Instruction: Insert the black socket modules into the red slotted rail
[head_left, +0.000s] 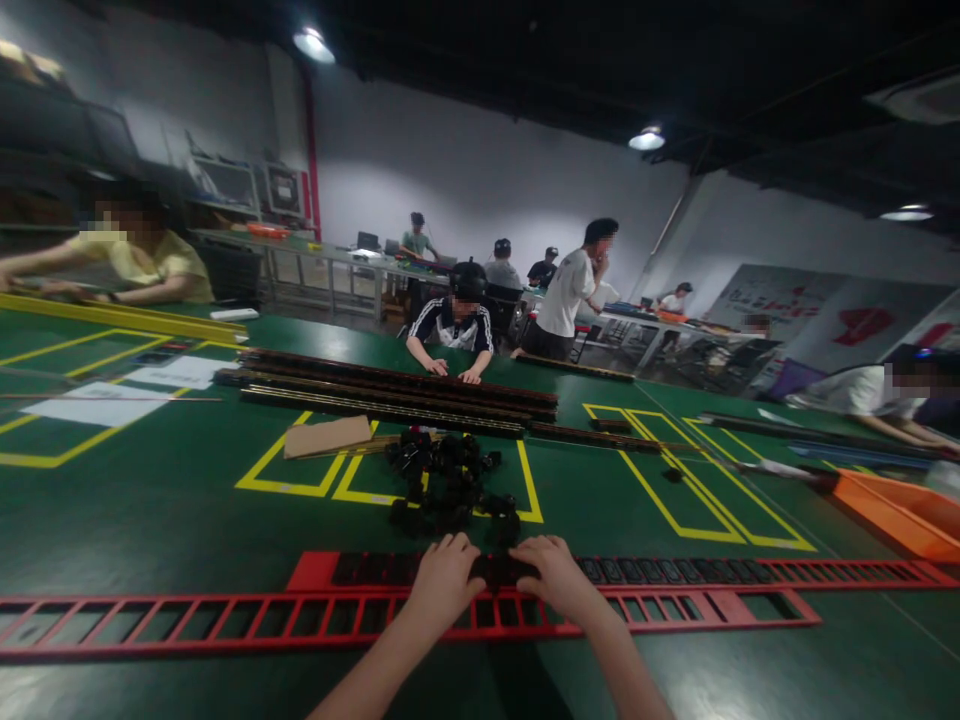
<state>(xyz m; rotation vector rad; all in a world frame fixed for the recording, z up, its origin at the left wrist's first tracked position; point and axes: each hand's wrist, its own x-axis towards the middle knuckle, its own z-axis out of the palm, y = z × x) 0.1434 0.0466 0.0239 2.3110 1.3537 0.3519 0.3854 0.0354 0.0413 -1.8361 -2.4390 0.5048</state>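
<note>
My left hand point(448, 580) is bent over the far red slotted rack point(313, 571), its thumb and fingers closed on a small black part point(496, 572). From the other side my right hand point(553, 578) closes on the same dark spot, thumb pointing inward. Whether one part or two lie between the hands cannot be made out. A row of black parts point(675, 571) fills slots to the right, and more sit left of my left hand. Nearer to me lies a second red slotted frame point(187, 620), partly under my wrists. Beyond my fingers is a loose heap of black parts point(442, 470).
Long dark metal rails point(390, 390) lie across the green table point(225, 530) behind the heap, beside a cardboard piece point(328, 437). An orange bin point(896, 512) stands at right. Paper sheets point(101, 403) lie at left. A co-worker's hands point(454, 372) rest by the rails opposite.
</note>
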